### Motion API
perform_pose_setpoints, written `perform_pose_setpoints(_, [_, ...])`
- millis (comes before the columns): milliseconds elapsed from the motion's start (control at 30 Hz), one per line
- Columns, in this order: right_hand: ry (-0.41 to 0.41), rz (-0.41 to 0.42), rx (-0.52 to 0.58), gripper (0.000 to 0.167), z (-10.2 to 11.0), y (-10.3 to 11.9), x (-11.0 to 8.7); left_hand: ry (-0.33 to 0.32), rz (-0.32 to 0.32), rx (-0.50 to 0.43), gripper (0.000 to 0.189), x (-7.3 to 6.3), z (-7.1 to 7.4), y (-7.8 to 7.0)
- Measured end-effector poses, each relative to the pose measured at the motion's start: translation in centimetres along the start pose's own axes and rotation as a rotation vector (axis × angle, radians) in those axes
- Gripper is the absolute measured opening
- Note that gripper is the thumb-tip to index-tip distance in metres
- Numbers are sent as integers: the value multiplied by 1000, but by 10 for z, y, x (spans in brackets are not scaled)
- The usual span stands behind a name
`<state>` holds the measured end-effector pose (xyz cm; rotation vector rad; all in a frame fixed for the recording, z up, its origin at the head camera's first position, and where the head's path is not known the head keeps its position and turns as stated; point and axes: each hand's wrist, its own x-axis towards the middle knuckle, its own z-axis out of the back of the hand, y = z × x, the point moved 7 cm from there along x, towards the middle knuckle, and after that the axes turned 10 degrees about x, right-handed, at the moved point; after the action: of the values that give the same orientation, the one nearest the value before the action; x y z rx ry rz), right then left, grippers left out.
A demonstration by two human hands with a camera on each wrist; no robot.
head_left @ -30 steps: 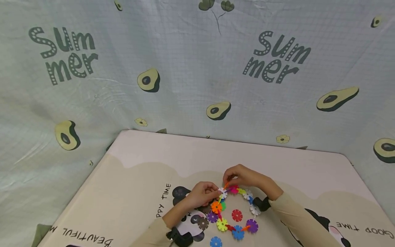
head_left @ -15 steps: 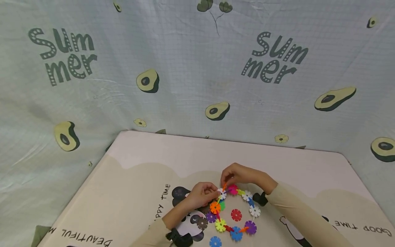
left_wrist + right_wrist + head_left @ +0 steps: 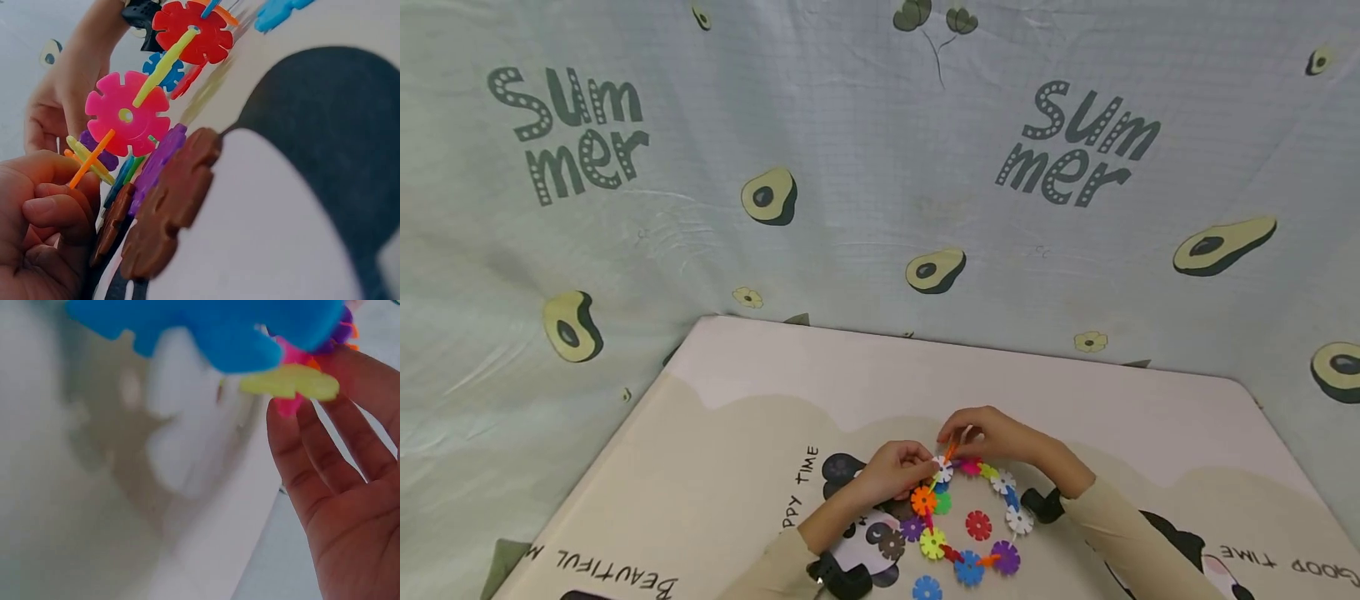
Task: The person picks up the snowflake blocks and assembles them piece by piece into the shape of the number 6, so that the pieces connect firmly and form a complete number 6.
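In the head view, the left hand (image 3: 893, 469) pinches a white disc (image 3: 943, 473) at the upper left of a ring of joined discs (image 3: 968, 570) over the desk (image 3: 775, 367); the right hand (image 3: 988, 432) grasps an orange disc (image 3: 951, 452), edge-on and apparently against the white one. The step in hand looks like slotting these two together; the next move seems to call for lining up notches and pressing while the left hand steadies. No container shows; a red disc (image 3: 978, 525) lies inside the ring, apart from it. In the left wrist view, the left fingers curl beside a pink disc (image 3: 128, 112), their pinch partly hidden. In the right wrist view, fingertips reach near a yellow disc (image 3: 290, 382); the grip itself is hidden.
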<state>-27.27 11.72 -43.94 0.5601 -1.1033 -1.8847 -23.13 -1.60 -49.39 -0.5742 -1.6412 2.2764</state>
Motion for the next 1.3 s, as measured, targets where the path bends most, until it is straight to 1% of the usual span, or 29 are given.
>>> perform_pose_setpoints(100, [-68, 54, -2, 22, 5, 3, -10, -5, -4, 15, 21, 1, 0, 1])
perform_pose_setpoints(233, [-128, 142, -25, 19, 8, 12, -20, -26, -3, 35, 20, 2, 1, 3])
perform_pose_setpoints(367, [-133, 201, -2, 16, 3, 21, -29, -33, 5, 41, 20, 1, 2, 4])
perform_pose_setpoints(467, [-100, 210, 34, 13, -3, 25, -34, -35, 11, 48, 20, 2, 2, 4])
perform_pose_setpoints(533, [-65, 188, 60, 12, -7, 24, -37, -36, 12, 49, 20, 2, 2, 4])
perform_pose_setpoints(733, [46, 75, 118, 10, -21, 19, -44, -29, 6, 49, 21, 2, 2, 5])
perform_pose_setpoints(867, [138, 26, 93, 10, -33, 20, -46, -29, 1, 50, 21, 2, 2, 5])
perform_pose_setpoints(967, [197, -34, 63, 14, -41, 20, -48, -24, -1, 44, 21, 2, 1, 5])
perform_pose_setpoints(1033, [214, -76, 32, 19, -45, 20, -48, -19, -1, 40, 21, 2, 1, 5])
perform_pose_setpoints(1133, [211, -114, -19, 24, -47, 20, -48, -18, -1, 39, 21, 3, 1, 6])
perform_pose_setpoints(1300, [194, -163, -68, 22, -49, 19, -47, -19, -4, 44, 21, 3, 1, 5])
